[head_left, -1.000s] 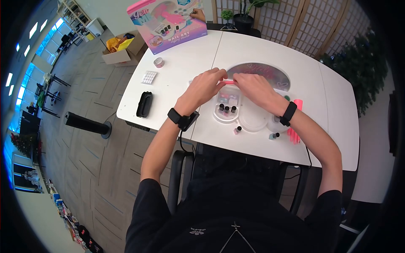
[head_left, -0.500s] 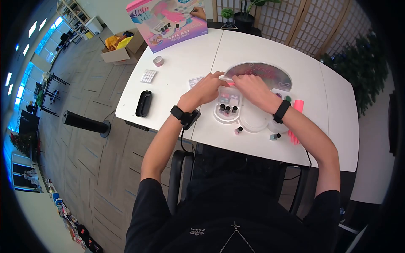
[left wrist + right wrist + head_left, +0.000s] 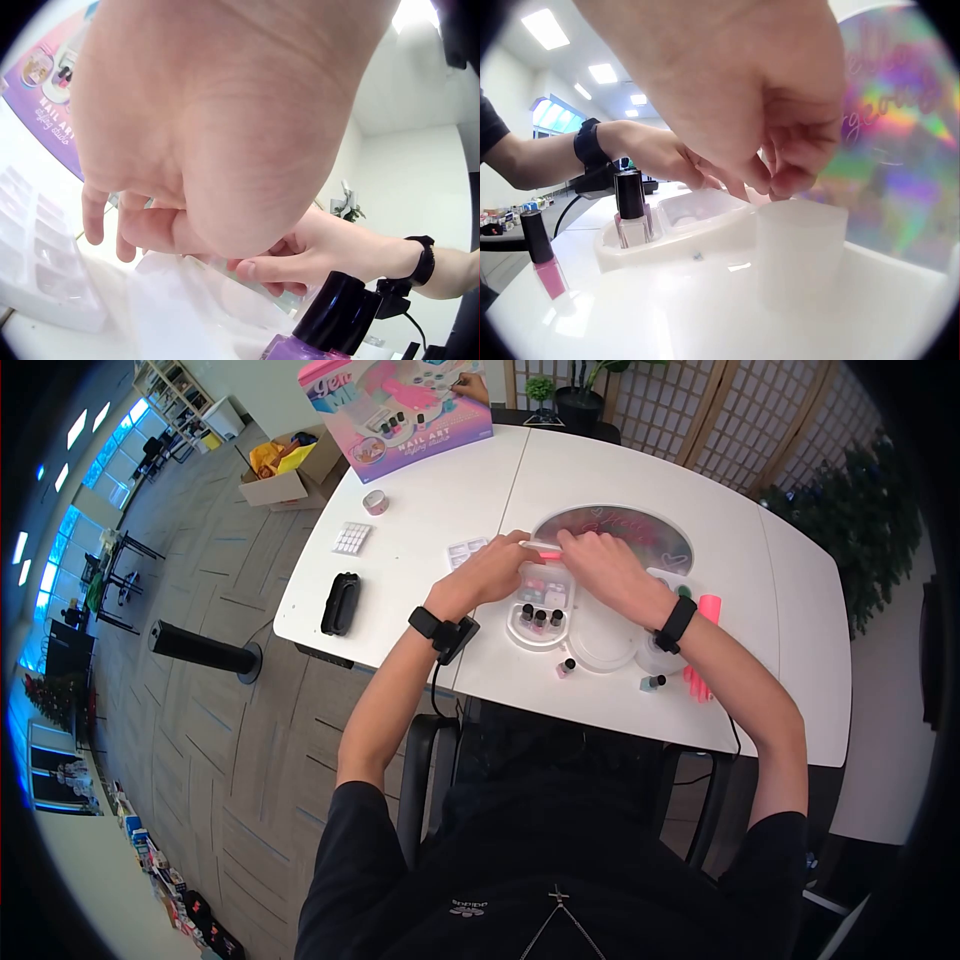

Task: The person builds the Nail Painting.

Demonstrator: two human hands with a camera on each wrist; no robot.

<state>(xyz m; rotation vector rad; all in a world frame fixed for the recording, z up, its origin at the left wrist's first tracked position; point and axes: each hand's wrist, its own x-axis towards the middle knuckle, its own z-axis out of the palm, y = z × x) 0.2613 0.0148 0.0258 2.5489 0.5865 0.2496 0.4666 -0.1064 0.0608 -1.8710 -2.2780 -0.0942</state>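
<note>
Both hands meet over the back of a white nail-art station (image 3: 600,652). A slim pink-and-white piece (image 3: 546,553) spans between their fingertips; its exact kind cannot be made out. My left hand (image 3: 497,568) pinches its left end, and my right hand (image 3: 608,568) pinches the right end with curled fingers. Below them is a compartment with small coloured pieces (image 3: 543,592). Several black-capped nail polish bottles (image 3: 540,620) stand in the station's front left. Behind the right hand rises a shiny rounded backboard (image 3: 892,112) with lettering.
A pink polish bottle (image 3: 566,669) and a bluish one (image 3: 652,683) are near the front edge, with a pink model hand (image 3: 700,678) to the right. Leftward are a clear compartment tray (image 3: 52,262), a white grid (image 3: 351,538), a black case (image 3: 341,604), a tape-like roll (image 3: 375,502) and the kit box (image 3: 410,420).
Both hands stay over the station's back with the pink-and-white piece between them. The left hand has shifted slightly right and down, and more of the piece shows.
</note>
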